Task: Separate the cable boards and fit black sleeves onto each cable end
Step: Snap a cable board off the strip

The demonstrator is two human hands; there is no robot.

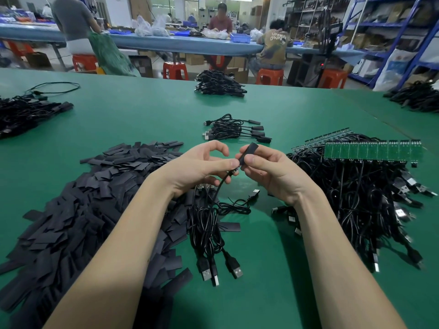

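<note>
Green matte table (147, 115) carries a heap of flat black sleeves (90, 205) at left. Right hand (268, 172) pinches one tubular sleeve (247, 154) just beside the cable end (234, 170) pinched by the left hand (199, 165).

My left hand (202, 167) & right hand (268, 173): bare, no gloves, rings or watch. Forearms bare too, no sleeves in view.

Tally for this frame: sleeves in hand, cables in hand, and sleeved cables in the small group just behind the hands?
Short black flat sleeve, pinched by the right hand: 1
Thin black cable, held by the left hand: 1
Black sleeved cables grouped behind: 4
Total: 6
</note>
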